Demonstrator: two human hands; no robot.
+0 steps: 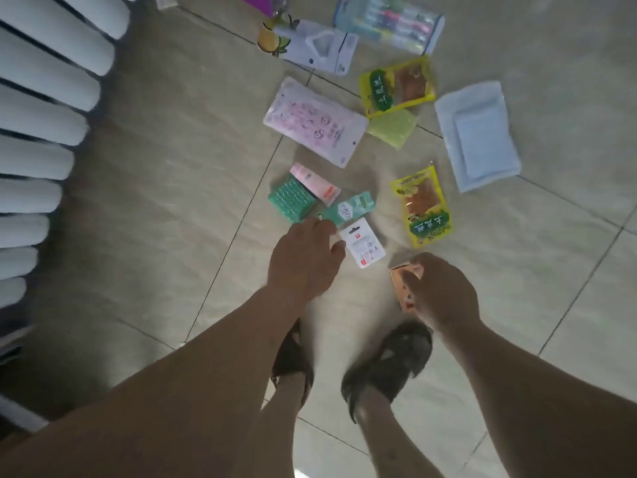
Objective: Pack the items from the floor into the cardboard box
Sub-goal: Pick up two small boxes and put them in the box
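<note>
At the far left edge of the frame runs a row of white slats (51, 108); the cardboard box is nowhere in view. Mid-frame, the items lie loosely scattered over the tiled floor (172, 201), probably laid out for picking. Left of centre sit a green block (291, 201), a pink tube (315, 183) and a mint sachet (348, 209). The left hand (305, 260) reaches down over the sachet's near end, fingers spread apart, holding nothing, beside a white card pack (363, 247). Right of centre, the right hand (441, 291) is clamped on a small orange packet (403, 284), fingers curled over its edge, below a yellow snack packet (425, 208).
</note>
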